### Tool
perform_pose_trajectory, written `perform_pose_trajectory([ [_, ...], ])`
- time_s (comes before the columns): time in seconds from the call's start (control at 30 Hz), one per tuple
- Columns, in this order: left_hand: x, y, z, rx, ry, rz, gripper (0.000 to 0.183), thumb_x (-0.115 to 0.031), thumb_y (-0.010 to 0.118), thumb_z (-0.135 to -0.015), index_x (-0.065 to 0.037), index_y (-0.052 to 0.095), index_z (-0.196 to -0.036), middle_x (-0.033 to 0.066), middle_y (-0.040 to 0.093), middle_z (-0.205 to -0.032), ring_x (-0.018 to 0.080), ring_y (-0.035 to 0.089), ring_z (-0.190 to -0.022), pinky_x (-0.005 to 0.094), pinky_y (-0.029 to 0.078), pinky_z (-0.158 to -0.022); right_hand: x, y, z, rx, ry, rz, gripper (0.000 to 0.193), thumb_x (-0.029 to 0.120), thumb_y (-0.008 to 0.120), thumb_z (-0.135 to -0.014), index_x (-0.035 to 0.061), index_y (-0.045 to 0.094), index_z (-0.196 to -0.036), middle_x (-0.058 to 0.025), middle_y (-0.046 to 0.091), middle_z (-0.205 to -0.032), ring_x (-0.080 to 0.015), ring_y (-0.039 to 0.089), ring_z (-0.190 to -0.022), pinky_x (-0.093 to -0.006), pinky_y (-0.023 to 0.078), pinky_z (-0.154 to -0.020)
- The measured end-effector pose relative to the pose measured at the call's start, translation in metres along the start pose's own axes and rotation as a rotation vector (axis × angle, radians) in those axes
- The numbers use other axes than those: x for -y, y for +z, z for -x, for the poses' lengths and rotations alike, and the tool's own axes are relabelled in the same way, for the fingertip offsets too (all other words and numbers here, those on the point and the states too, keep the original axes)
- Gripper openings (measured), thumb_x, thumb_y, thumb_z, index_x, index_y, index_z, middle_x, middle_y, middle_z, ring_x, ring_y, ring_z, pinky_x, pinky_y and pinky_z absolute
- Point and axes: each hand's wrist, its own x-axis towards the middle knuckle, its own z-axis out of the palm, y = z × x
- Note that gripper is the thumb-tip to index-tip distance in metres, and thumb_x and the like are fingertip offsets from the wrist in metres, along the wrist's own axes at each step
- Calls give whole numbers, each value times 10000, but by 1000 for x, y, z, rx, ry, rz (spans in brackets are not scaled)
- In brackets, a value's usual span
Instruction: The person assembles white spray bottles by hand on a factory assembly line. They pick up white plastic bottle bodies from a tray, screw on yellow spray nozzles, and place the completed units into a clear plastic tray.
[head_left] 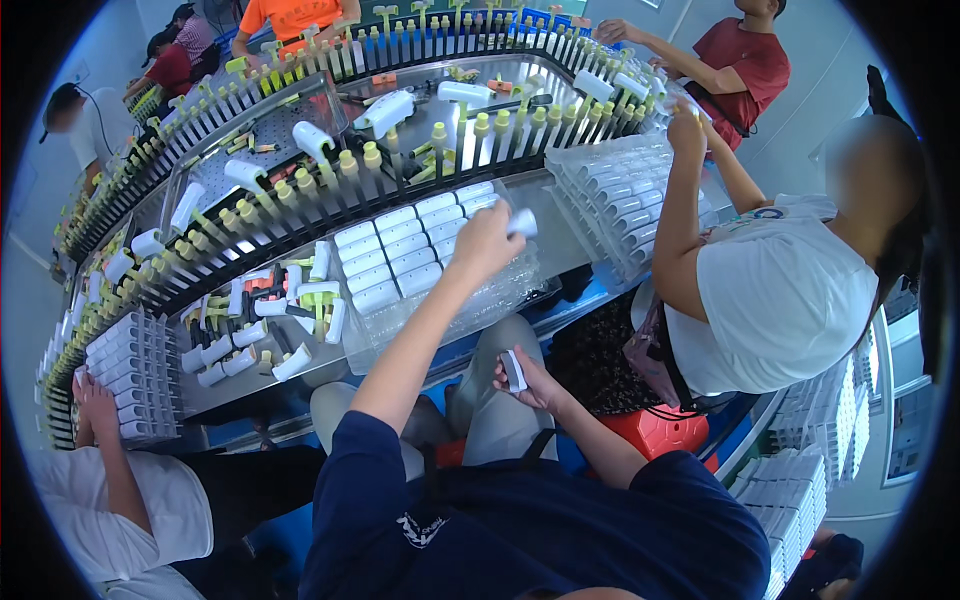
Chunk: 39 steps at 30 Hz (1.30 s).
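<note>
Crowded assembly-line tabletop (560, 250): tray-filling step, by the look of it.
Left hand (487, 243) holds a white part (521, 222) over the clear tray (410, 250); right hand (530, 378) grips another white piece (513, 370), apparently awaiting placement.

A tray (470, 300) of capped pieces (400, 250) lies on the counter (560, 240) by its near edge. Behind it runs a rack of pegs (330, 190). Loose pieces (270, 330) lie left of the tray; stacked trays (620, 190), perhaps full, sit toward the right end.
</note>
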Motion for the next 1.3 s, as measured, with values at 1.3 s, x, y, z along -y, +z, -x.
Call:
perform_pose_trajectory([
  [1.3,138,-198,-32,-642,95,-711,511,-353,767,-837,-216,626,-1309,141,633,-1109,382,612,-1087,519,554,-885,-4,-11,-4,28,-5,29,538,525,438,-1136,21,610,-1208,-86,690,-963,-180,669,-837,-423,619,-925],
])
